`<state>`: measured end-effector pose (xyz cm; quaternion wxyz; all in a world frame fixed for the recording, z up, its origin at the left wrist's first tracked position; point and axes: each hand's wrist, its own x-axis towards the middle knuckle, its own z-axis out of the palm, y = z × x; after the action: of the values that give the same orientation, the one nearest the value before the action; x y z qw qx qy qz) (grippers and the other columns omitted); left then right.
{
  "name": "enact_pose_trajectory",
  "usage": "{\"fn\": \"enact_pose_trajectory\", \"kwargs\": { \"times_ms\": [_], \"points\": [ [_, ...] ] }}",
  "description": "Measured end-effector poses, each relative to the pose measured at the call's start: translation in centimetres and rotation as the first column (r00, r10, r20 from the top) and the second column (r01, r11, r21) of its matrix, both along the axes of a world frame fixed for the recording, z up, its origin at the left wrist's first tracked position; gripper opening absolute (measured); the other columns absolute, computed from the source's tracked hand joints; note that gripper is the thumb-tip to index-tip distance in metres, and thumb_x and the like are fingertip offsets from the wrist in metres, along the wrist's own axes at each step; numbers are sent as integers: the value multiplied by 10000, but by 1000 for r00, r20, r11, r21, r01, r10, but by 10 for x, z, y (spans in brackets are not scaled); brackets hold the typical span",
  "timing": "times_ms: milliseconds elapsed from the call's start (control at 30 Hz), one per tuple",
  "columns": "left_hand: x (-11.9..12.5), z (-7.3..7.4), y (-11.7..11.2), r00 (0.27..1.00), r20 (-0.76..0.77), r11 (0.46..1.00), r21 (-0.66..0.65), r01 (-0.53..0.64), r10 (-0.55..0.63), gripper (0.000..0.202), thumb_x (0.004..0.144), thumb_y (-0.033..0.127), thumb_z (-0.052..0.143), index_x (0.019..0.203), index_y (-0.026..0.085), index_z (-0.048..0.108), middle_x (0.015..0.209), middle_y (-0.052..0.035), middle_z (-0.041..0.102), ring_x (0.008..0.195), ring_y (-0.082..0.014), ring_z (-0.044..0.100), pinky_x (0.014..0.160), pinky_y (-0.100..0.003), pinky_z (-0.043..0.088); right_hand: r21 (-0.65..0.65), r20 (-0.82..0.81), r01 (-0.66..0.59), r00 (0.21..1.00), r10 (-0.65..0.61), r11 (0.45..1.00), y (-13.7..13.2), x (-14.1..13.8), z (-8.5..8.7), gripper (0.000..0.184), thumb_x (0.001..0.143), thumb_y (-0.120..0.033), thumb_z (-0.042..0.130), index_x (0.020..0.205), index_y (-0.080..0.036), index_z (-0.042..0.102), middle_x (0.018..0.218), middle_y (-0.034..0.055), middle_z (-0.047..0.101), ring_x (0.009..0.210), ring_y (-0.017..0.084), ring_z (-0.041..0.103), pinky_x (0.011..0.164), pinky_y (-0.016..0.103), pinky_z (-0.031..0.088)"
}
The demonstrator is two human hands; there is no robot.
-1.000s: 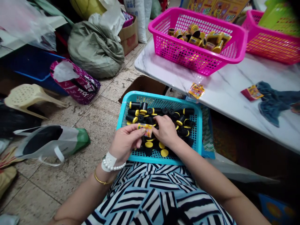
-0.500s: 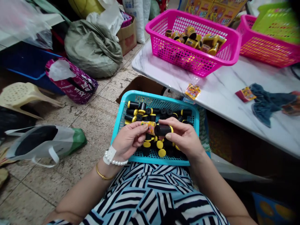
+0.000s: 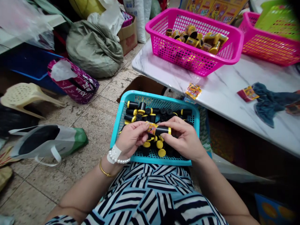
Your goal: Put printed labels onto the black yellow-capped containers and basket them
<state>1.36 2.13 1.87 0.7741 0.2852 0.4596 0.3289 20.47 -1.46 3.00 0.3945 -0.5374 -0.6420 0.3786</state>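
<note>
A turquoise basket (image 3: 117, 128) rests on my lap and holds several black tubes with yellow caps (image 3: 138, 111). Above it my right hand (image 3: 185, 139) grips one black tube (image 3: 162, 129) lying sideways. My left hand (image 3: 131, 137) pinches a small orange and yellow label (image 3: 152, 127) against the tube's left end. Both hands are closed, fingers curled round the tube and label.
A white marble table (image 3: 225, 90) stands ahead right with a pink basket (image 3: 194, 56) of labelled tubes, a second pink basket (image 3: 269, 47), loose labels (image 3: 193, 91) and a blue cloth (image 3: 269, 101). On the tiled floor to the left lie bags, a grey sack (image 3: 93, 50) and a plastic stool (image 3: 23, 95).
My right hand picked a black tube out of the basket and brought it up to the label in my left hand. The label now sits against the tube's end.
</note>
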Motion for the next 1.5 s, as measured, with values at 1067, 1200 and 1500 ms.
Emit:
{"fn": "enact_pose_trajectory", "kwargs": {
  "times_ms": [1067,1200,1500],
  "points": [
    [13,-7,5,977,213,999,-32,-20,26,271,690,302,839,768,107,667,680,10,624,403,0,422,327,-115,188,-124,-300,150,937,-181,981,-7,-1,-23,238,831,-247,699,1062,-287,737,981,20,599,753,143,618,672,299,551],
    [14,-8,5,984,174,999,9,-40,38,271,696,310,835,780,105,679,663,5,635,398,-1,421,325,-112,186,19,-71,181,981,-179,983,-12,3,-13,287,830,-223,699,1109,-286,734,986,34,589,853,171,608,694,299,536],
    [17,-7,12,957,287,995,-68,67,-45,240,707,285,819,765,106,669,686,5,624,409,-2,423,322,-116,171,-26,-246,123,961,-126,992,-10,6,-9,270,832,-234,685,1092,-282,740,975,29,599,771,152,612,643,291,550]
  ]
}}
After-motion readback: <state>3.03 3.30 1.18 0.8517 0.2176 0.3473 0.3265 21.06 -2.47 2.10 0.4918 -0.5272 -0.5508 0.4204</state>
